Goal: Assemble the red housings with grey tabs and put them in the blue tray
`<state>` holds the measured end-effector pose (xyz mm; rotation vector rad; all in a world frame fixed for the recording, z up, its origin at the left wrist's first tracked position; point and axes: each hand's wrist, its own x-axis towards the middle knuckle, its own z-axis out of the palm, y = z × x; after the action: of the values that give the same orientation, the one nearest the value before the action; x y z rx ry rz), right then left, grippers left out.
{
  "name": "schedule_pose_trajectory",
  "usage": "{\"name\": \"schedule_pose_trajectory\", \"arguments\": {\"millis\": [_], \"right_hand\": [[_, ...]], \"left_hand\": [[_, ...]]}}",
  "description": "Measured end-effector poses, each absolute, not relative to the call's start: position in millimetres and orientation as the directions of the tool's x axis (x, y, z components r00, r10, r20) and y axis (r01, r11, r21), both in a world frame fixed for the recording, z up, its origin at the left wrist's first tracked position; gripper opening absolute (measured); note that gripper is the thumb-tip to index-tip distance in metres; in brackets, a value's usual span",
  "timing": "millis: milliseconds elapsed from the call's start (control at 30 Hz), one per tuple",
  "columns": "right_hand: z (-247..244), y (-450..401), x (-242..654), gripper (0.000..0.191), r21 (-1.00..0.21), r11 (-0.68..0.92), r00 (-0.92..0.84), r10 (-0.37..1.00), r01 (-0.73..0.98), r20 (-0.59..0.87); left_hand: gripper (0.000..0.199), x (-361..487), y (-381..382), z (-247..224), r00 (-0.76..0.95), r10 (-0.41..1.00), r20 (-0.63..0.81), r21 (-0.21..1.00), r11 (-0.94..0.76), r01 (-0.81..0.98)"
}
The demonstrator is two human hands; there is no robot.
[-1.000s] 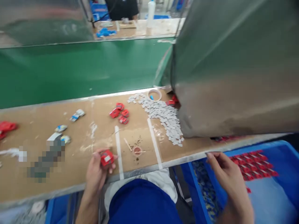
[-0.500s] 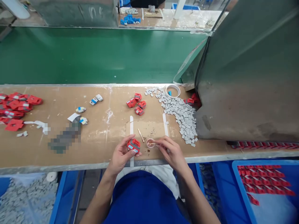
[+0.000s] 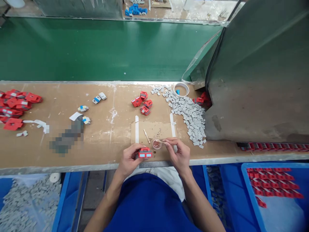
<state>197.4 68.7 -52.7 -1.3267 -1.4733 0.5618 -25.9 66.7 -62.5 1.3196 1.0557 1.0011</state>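
My left hand (image 3: 128, 160) grips a red plastic toy vehicle body (image 3: 145, 152) with grey trim and pale blue windows, held just above the front of the table. My right hand (image 3: 180, 156) pinches a thin pale stick (image 3: 163, 142). Its far end reaches over a small round clear dish (image 3: 153, 145) with reddish-brown contents. Beside the dish lies a second pale stick (image 3: 146, 136), with dark specks scattered about. Farther back, several similar red bodies (image 3: 145, 110) sit in a cluster.
Small grey flat pieces (image 3: 190, 116) are heaped at the right, against a tape roll (image 3: 174, 90). A large grey panel (image 3: 256, 80) stands there too. Red bodies (image 3: 14, 103) pile up far left. A blue tray (image 3: 244, 174) with red parts stands lower right.
My left hand has moved slightly right and turned the red body so its windows face me. My right hand has shifted a little right, with the stick still over the dish. The view has tilted down.
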Motion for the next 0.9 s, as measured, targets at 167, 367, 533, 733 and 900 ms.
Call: {"name": "schedule_pose_trajectory", "arguments": {"millis": [167, 367, 533, 733, 900], "right_hand": [[-56.9, 56.9, 198.9, 0.024, -0.977, 0.052, 0.291, 0.95, 0.207, 0.112], [-35.9, 44.1, 186.8, 0.017, -0.978, 0.139, 0.236, 0.956, 0.158, 0.174], [-22.7, 43.3, 175.2, 0.014, -0.883, 0.301, 0.059, 0.937, 0.36, 0.344], [-24.3, 49.1, 168.8, 0.014, -0.827, 0.395, -0.034, 0.908, 0.401, 0.418], [-25.3, 48.9, 166.6, 0.014, -0.823, 0.41, -0.041, 0.902, 0.393, 0.43]], "left_hand": [[0.015, -24.0, 64.1, -59.2, 0.266, 0.964, -0.025, 0.987, -0.018, 0.161], [0.009, -20.6, 63.8, -59.1, 0.286, 0.956, 0.058, 0.949, -0.142, 0.28], [0.01, -19.8, 63.7, -59.4, 0.301, 0.946, 0.121, 0.939, -0.207, 0.274], [0.012, -20.5, 63.2, -60.4, 0.3, 0.95, 0.089, 0.942, -0.178, 0.284], [0.012, -20.9, 63.2, -60.8, 0.316, 0.942, 0.111, 0.927, -0.213, 0.309]]}}
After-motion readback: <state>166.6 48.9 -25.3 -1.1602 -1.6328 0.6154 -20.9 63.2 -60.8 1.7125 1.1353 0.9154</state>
